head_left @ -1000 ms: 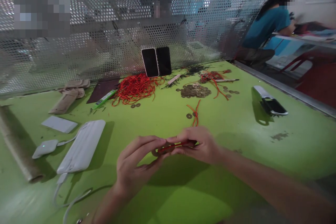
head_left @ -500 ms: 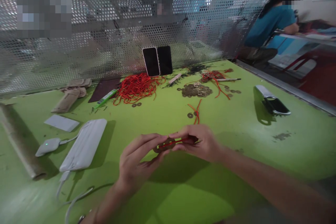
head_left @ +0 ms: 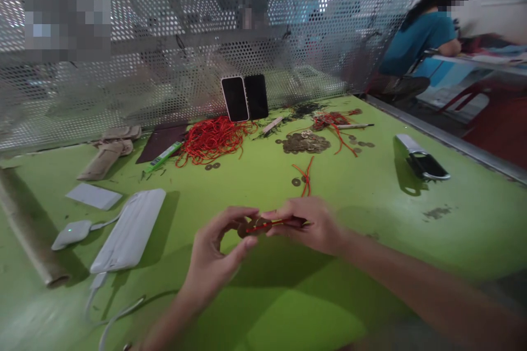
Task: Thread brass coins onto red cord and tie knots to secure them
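A short row of brown round coins [head_left: 255, 227] with a red cord running along it is between my hands, above the green table. My right hand [head_left: 307, 224] pinches its right end between thumb and fingers, with red cord showing at the grip. Around the left end, my left hand [head_left: 218, 247] curves with the thumb lowered away from the fingers. Its fingertips are close above the coins; whether they touch I cannot tell. Just beyond my hands lie crossed red cord ends [head_left: 307, 175] with loose coins [head_left: 296, 182] beside them.
A coin pile [head_left: 304, 142] and a red cord heap [head_left: 214, 140] lie farther back. Two phones [head_left: 235, 100] lean against the perforated metal screen [head_left: 164, 60]. At left are a white power bank [head_left: 129, 230] with cable and a tube [head_left: 33, 236]. A black-and-silver object [head_left: 426, 162] lies at right.
My left thumb has dropped away from the coins and the left fingers have spread. My right hand keeps its pinch. The view has shifted slightly.
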`<state>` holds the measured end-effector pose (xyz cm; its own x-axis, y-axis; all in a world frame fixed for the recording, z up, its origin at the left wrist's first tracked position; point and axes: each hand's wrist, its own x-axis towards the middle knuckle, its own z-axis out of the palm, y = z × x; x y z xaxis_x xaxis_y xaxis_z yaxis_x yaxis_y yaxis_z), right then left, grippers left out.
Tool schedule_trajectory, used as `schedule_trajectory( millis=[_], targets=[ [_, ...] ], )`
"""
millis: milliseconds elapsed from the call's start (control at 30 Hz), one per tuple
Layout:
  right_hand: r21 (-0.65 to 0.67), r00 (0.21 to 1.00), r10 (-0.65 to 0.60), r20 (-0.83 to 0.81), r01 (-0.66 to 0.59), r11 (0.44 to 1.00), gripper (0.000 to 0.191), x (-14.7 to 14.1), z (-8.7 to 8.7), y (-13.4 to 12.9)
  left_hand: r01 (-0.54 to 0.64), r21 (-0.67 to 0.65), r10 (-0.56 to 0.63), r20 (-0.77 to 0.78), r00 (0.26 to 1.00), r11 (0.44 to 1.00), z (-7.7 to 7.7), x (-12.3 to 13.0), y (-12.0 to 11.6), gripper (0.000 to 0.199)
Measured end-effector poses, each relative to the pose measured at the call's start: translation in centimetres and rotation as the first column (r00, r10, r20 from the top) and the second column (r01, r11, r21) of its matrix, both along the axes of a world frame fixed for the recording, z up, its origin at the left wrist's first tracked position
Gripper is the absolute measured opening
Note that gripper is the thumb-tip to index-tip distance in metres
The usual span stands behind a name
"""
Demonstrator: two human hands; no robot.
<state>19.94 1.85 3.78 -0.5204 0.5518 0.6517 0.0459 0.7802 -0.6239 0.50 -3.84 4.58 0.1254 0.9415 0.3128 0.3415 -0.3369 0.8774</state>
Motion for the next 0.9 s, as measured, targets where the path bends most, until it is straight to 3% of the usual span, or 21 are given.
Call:
schedule_trajectory(
  millis=[100, 200, 467, 633, 800, 900],
  targets=[
    [0.041, 0.998, 0.019, 0.066, -0.022, 0.999, 0.019, 0.0, -0.1, 0.0, 0.029, -0.218, -0.01, 0.087, 0.996, 0.976, 0.0, 0.6, 0.1, 0.017],
    [0.08, 0.995, 0.026, 0.101, -0.034, 0.996, 0.019, -0.2, -0.4, -0.1, 0.033, -0.292, -0.002, 0.107, 0.994, 0.956, 0.0, 1.0, 0.2, 0.015],
    [0.029, 0.944, -0.001, 0.33, -0.009, 1.0, 0.027, -0.2, -0.2, 0.1, -0.041, -0.318, 0.068, 0.072, 0.995, 0.947, -0.8, 0.6, 0.6, 0.014],
    [0.019, 0.94, -0.051, 0.338, 0.047, 0.999, 0.02, 0.8, 0.3, 1.4, -0.153, -0.315, 0.171, 0.028, 0.985, 0.936, -0.9, 0.1, 1.1, 0.017],
    [0.055, 0.917, -0.182, 0.354, 0.174, 0.983, 0.019, 4.0, 1.8, 4.0, -0.224, -0.29, 0.24, 0.019, 0.971, 0.93, -0.8, -0.9, 1.6, 0.02],
    [0.067, 0.866, -0.333, 0.374, 0.333, 0.94, 0.02, 7.2, 2.5, 5.8, -0.264, -0.254, 0.283, 0.04, 0.958, 0.93, -0.7, -1.6, 1.9, 0.021]
  ],
)
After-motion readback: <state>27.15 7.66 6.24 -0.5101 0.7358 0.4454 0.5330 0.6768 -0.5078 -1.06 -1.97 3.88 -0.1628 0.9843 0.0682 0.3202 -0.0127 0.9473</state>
